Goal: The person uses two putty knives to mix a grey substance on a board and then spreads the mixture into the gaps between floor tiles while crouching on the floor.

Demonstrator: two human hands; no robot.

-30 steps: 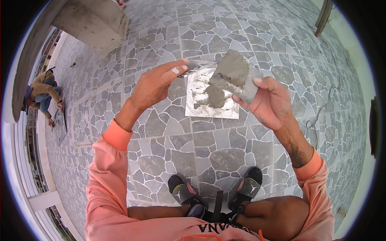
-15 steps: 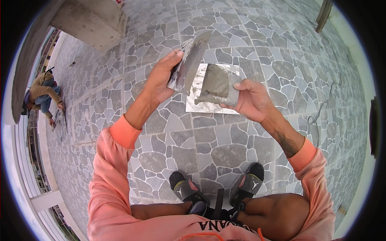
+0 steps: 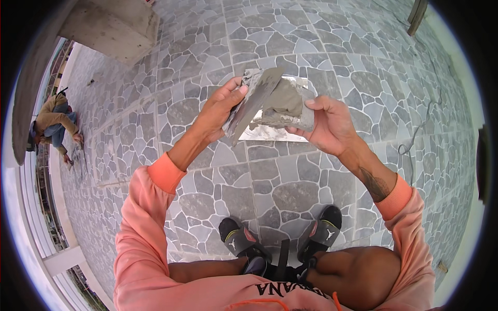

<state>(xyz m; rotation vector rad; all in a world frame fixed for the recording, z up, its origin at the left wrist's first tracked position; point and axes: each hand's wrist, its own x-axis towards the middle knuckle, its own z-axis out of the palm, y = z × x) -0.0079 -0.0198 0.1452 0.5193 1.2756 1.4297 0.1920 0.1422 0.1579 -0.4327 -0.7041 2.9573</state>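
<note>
My left hand [image 3: 220, 106] grips a flat metal trowel blade [image 3: 254, 101] smeared with grey mortar, tilted on edge. Its blade rests against a second flat tool [image 3: 290, 106] loaded with a lump of wet grey mortar, which my right hand [image 3: 327, 122] holds by its right end. Both tools meet in front of me, above a shiny metal sheet [image 3: 270, 133] lying on the stone-pattern tiled floor [image 3: 270, 186].
My black sandals [image 3: 241, 238] stand on the tiles below the hands. Another person [image 3: 54, 127] crouches working on the floor at far left. A concrete block [image 3: 111, 28] sits at top left, a cable [image 3: 415, 140] trails on the right.
The left hand has swung the trowel down from a raised tilt onto the mortar on the other tool. The right hand has shifted slightly right and lower.
</note>
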